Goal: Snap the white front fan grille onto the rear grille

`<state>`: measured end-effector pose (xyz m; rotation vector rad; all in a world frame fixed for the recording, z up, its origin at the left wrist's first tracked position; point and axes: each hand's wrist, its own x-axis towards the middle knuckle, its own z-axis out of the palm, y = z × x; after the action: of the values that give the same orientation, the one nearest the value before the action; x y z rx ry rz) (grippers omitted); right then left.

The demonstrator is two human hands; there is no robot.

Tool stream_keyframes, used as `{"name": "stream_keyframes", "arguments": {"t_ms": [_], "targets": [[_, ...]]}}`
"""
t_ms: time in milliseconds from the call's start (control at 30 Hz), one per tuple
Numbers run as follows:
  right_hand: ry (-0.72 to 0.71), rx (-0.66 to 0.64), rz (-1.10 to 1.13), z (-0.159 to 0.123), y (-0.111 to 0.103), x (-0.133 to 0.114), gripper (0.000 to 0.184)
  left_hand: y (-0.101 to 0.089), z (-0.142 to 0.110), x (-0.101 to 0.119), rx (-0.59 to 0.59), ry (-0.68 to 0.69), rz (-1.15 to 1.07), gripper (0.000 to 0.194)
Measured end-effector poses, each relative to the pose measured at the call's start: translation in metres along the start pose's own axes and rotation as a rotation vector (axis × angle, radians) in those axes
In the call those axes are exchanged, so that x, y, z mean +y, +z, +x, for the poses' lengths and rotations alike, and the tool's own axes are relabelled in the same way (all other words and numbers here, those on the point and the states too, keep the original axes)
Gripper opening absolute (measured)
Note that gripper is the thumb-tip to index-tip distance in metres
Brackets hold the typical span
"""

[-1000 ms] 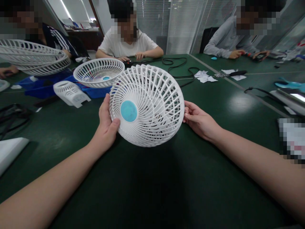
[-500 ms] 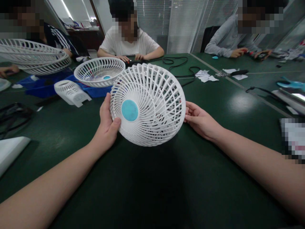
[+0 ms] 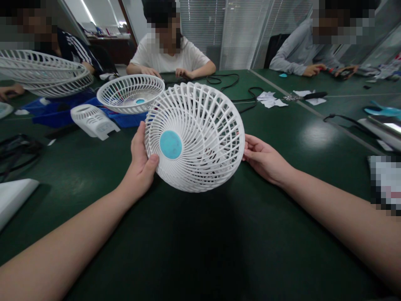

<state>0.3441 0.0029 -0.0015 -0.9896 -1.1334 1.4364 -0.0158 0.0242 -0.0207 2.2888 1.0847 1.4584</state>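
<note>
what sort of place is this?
Likely a shared workroom: three people sit around a green table, blue trays stand on it, and a white slatted guard is held above it.

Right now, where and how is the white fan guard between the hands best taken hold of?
Probably by opposite sides of its rim, from left and right: the fan guard is round, wide and tilted, its bowl slender latticework. The left hand grips its left side; the right hand is at its right edge.

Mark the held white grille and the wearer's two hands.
White grille [image 3: 193, 138]: head view, on its middle slats.
Left hand [image 3: 140, 165]: head view, near the thumb's base.
Right hand [image 3: 266, 159]: head view, near the thumb's base.
</note>
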Motion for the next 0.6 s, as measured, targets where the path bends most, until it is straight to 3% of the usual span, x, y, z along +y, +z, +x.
{"name": "stream_keyframes", "arguments": {"t_ms": [133,600], "targets": [[0.007,0.002,0.007,-0.0009,0.0007,-0.0016,0.06,-0.0018,-0.001,0.0006,-0.116,-0.019,-0.016,0.08],[0.024,0.0,0.028,-0.0036,0.0032,-0.0046,0.053,-0.0002,-0.0014,-0.0003,-0.11,-0.018,-0.007,0.08]]}}
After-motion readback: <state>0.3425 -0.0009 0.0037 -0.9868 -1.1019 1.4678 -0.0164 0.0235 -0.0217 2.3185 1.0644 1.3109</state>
